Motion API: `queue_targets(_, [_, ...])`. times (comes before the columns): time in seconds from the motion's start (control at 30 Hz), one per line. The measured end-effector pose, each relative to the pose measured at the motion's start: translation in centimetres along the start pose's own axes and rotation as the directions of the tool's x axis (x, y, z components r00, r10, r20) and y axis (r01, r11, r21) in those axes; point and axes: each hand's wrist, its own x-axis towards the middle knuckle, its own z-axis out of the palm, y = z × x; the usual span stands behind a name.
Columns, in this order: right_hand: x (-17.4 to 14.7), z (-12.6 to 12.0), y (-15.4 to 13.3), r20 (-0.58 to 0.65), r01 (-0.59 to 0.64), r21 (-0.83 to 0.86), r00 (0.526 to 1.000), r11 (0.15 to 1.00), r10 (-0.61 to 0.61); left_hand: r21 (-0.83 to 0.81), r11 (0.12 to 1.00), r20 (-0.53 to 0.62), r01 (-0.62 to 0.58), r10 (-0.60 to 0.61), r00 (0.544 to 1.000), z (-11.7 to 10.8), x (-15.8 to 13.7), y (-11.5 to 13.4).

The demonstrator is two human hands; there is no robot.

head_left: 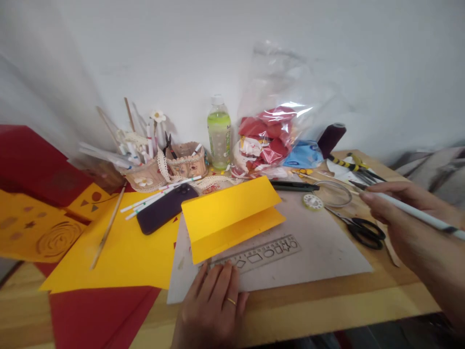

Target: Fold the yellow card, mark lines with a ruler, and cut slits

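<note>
My left hand [214, 300] lies with its fingers flat over the left end of a clear stencil ruler [269, 252]. A folded yellow card [232, 211] rests just beyond the ruler, its flap partly raised along the front. Both are on a grey sheet [327, 257]. Off to the right, my right hand [414, 223] is closed around a white marker [407, 206] with a dark tip pointing left. This hand is raised near black-handled scissors [366, 232] and a clear tape ring [334, 193].
A dark phone [167, 208] and a thin stick [109, 225] lie on yellow paper [138, 261] at left, above red paper [101, 315]. Along the wall stand pen baskets [185, 162], a bottle [219, 133] and a plastic bag of red pieces [267, 128]. Yellow-black pliers [348, 165] lie right.
</note>
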Motion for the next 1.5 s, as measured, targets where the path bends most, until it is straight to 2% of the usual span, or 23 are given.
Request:
queue_targets(0.07, [-0.2, -0.9, 0.8, -0.141, -0.081, -0.011, 0.987, 0.997, 0.079, -0.007, 1.000, -0.026, -0.007, 0.007, 1.000, 0.0, 0.0, 0.0])
queue_targets(0.1, [-0.2, -1.2, 1.4, -0.168, -0.107, -0.022, 0.981, 0.994, 0.102, -0.003, 1.000, -0.026, -0.014, 0.014, 1.000, 0.0, -0.1, 0.0])
queue_targets(0.23, [0.0, -1.8, 4.6, -0.107, -0.076, -0.070, 0.992, 0.995, 0.068, 0.010, 1.000, -0.003, -0.021, 0.021, 1.000, 0.1, -0.3, 0.0])
queue_targets(0.37, [0.5, -2.1, 6.4, 0.032, 0.036, -0.160, 0.999, 0.986, -0.032, 0.001, 1.000, -0.054, -0.020, 0.021, 0.998, 0.2, 0.0, 0.0])
queue_targets(0.5, [1.1, -1.4, 6.2, 0.149, 0.170, -0.213, 0.979, 0.962, -0.140, 0.024, 1.000, -0.075, -0.020, 0.022, 0.997, 0.0, 0.4, 0.1])
queue_targets(0.7, [2.2, 1.3, 5.2, 0.286, 0.350, -0.248, 0.917, 0.903, -0.276, -0.019, 1.000, -0.079, -0.020, 0.018, 0.997, -0.6, 0.7, 0.2])
queue_targets(0.83, [3.0, 2.2, 5.7, 0.302, 0.386, -0.255, 0.903, 0.886, -0.307, -0.093, 0.996, -0.073, 0.009, -0.016, 0.997, -1.1, 1.0, 0.4])
queue_targets(0.93, [3.1, 2.3, 5.2, 0.262, 0.409, -0.241, 0.900, 0.880, -0.347, -0.150, 0.989, -0.137, -0.003, -0.018, 0.990, -1.6, 1.1, 0.8])
queue_targets(1.03, [1.3, 2.1, 2.7, 0.150, 0.395, -0.225, 0.917, 0.891, -0.369, -0.238, 0.971, -0.198, -0.016, -0.033, 0.980, -2.2, 0.9, 1.7])
queue_targets(1.1, [-1.6, 2.3, 0.2, 0.096, 0.387, -0.175, 0.922, 0.905, -0.375, -0.306, 0.952, -0.225, -0.007, -0.065, 0.972, -2.5, 0.8, 2.4])
queue_targets(1.13, [-3.3, 2.6, -1.1, 0.101, 0.385, -0.116, 0.922, 0.916, -0.375, -0.334, 0.943, -0.230, 0.009, -0.091, 0.969, -2.7, 0.9, 2.8])
queue_targets(1.2, [-7.1, 3.5, -3.1, 0.184, 0.290, 0.144, 0.932, 0.946, -0.314, -0.382, 0.922, -0.244, 0.069, -0.172, 0.954, -3.0, 1.0, 3.6])
queue_targets(1.27, [-10.5, 4.8, -4.4, 0.258, 0.213, 0.327, 0.917, 0.920, -0.304, -0.440, 0.890, -0.256, 0.121, -0.253, 0.933, -3.4, 1.3, 4.3])
queue_targets(1.37, [-13.5, 6.6, -4.7, 0.290, 0.120, 0.405, 0.923, 0.906, -0.251, -0.539, 0.837, -0.262, 0.096, -0.275, 0.925, -3.9, 1.4, 4.9])
queue_targets(1.43, [-14.0, 7.0, -4.5, 0.298, 0.100, 0.401, 0.926, 0.911, -0.233, -0.590, 0.803, -0.236, 0.089, -0.277, 0.931, -4.2, 1.2, 5.0])
queue_targets(1.5, [-13.8, 6.8, -4.3, 0.336, 0.090, 0.400, 0.912, 0.912, -0.237, -0.638, 0.755, -0.193, 0.153, -0.349, 0.917, -4.4, 0.8, 4.8])
